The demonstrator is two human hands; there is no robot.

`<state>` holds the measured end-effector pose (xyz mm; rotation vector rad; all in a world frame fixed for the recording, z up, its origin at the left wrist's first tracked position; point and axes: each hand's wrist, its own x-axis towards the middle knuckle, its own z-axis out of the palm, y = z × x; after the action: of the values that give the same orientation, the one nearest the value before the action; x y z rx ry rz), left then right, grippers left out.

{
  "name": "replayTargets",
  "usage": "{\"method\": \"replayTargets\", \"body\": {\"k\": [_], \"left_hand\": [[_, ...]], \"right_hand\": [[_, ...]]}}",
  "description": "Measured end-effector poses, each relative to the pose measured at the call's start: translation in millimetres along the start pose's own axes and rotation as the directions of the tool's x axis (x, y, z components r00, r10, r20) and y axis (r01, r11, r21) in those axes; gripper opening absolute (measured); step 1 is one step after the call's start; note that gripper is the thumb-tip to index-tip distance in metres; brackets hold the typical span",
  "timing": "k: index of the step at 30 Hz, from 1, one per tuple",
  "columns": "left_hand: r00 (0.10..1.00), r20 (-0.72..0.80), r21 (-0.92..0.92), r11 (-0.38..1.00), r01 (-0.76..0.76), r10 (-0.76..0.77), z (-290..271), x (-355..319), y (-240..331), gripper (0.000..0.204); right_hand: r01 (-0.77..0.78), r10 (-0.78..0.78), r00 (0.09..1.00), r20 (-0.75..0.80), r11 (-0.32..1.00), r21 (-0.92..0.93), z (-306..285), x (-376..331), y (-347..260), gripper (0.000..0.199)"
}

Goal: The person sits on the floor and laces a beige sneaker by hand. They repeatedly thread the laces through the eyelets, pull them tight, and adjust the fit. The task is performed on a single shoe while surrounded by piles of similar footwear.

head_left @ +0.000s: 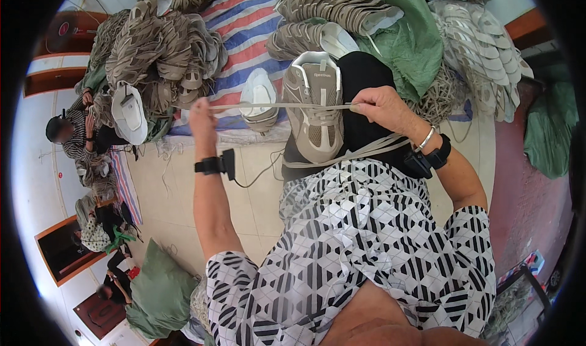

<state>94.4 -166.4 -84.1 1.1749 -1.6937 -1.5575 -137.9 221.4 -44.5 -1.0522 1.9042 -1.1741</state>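
Note:
A beige and grey sneaker upper (314, 139) lies across my lap, its toe toward me. A flat beige shoelace (287, 105) runs through its lower eyelets and is stretched taut to both sides. My left hand (203, 120), slightly blurred, is closed around one end of the lace, out to the left of the shoe. My right hand (386, 109) pinches the other end between thumb and fingers, just right of the shoe. Several more loose laces (373, 147) lie over my thighs below the upper.
A single upper (259, 95) lies on the striped sheet (241, 25) ahead. Heaps of stacked uppers (162, 56) stand far left, with more rows (336, 7) on green sacking (409, 47) and at right (479, 56). Several people (79, 123) sit along the left wall.

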Motion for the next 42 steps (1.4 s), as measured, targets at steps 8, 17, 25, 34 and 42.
{"method": "replayTargets", "body": {"k": [8, 17, 25, 34, 42], "left_hand": [[0.931, 0.262, 0.398, 0.851, -0.343, 0.252, 40.3, -41.4, -44.5, 0.036], [0.791, 0.528, 0.327, 0.786, -0.525, 0.309, 143.2, -111.6, 27.2, 0.023], [0.688, 0.712, 0.472, 0.632, -0.615, 0.138, 120.9, -128.3, 25.9, 0.018], [0.813, 0.555, 0.266, 0.888, -0.375, 0.177, 143.0, -119.9, 22.3, 0.023], [0.748, 0.65, 0.279, 0.873, -0.4, 0.135, 125.8, -116.9, 15.8, 0.027]], "right_hand": [[-0.58, 0.579, 0.812, 0.076, 0.787, 0.211, -85.2, -58.0, 74.3, 0.02], [0.048, -0.202, 0.915, -0.349, 0.914, -0.404, -24.8, -6.9, 28.4, 0.015], [0.008, -0.037, 0.993, -0.113, 0.969, -0.247, 29.0, 7.4, 8.4, 0.014], [-0.118, 0.116, 0.993, -0.021, 0.979, -0.167, 22.8, 12.0, -10.8, 0.014], [0.153, -0.235, 0.972, -0.019, 0.689, -0.708, 45.2, 13.1, -11.2, 0.006]]}}
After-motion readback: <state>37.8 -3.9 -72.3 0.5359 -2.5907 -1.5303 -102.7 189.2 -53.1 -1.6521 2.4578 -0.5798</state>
